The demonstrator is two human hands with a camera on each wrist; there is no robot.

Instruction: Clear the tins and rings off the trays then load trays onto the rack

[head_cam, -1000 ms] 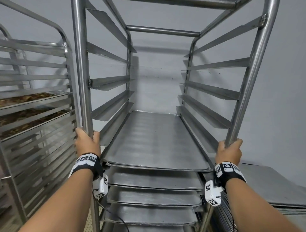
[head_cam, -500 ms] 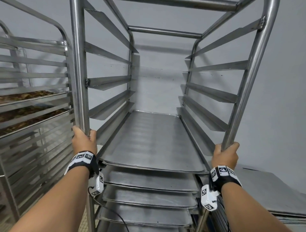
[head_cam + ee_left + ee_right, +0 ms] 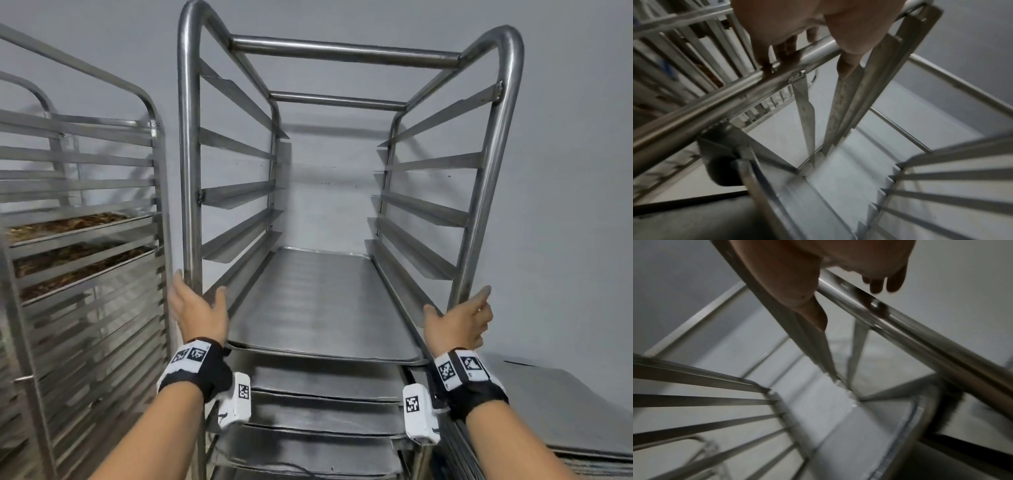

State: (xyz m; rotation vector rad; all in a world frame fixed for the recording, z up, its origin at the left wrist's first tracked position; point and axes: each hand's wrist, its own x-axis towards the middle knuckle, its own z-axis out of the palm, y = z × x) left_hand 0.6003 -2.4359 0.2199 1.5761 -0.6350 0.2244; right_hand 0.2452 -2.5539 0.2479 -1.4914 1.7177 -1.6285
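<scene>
room: grey wall behind the rack; second rack left of left hand.
head: left hand and right hand fingers loose at front posts, not wrapped; trays loaded between them.
left wrist: fingers touching post.
right wrist: fingers clear of post.
tip: judged, regrip both posts evenly before steering.

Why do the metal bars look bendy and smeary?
Head view: the wide lens bows the rack posts, and shadows fall on the wall. Left wrist view: the post is smeared by motion blur. Right wrist view: the rails are blurred too, with glare on the post.
</scene>
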